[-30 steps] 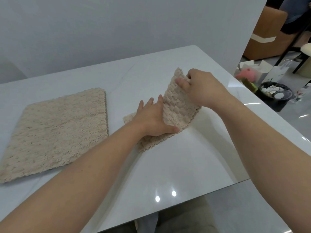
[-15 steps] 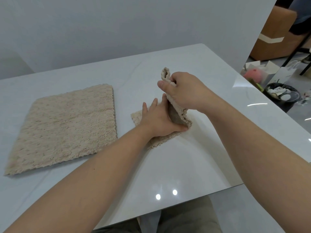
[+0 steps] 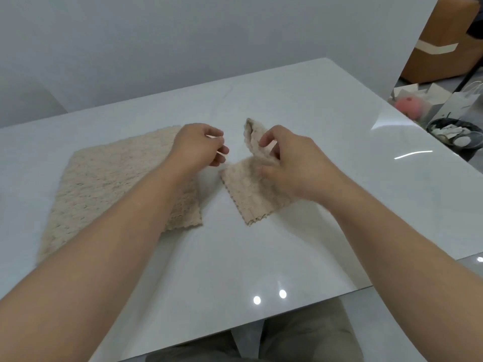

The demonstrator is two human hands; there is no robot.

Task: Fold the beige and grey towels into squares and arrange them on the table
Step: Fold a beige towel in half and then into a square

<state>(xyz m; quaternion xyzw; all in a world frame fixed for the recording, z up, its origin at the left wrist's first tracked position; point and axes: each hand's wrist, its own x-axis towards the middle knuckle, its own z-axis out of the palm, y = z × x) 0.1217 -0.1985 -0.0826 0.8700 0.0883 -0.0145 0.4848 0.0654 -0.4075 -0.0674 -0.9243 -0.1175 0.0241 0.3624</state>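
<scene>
The right hand [image 3: 292, 163] is pinching a raised flap of the small beige towel [image 3: 251, 189], thumb and fingers closed on the fabric, while the rest of the cloth is lying on the white desk [image 3: 326, 131]. The flap is standing upright and curling over at its top (the lower part is lying flat, its scalloped edge facing the person). The left hand [image 3: 200, 147] is hovering just beside it with fingers loosely curled, holding nothing and not touching the small towel. Beneath the left wrist and forearm, a larger beige towel [image 3: 109, 189] is lying spread flat on the desk, close to the small one with a strip of bare desk between them. Beyond the desk's right edge, a black bin [image 3: 456, 134] and a white paper bag [image 3: 460, 100] are sitting on the floor.
</scene>
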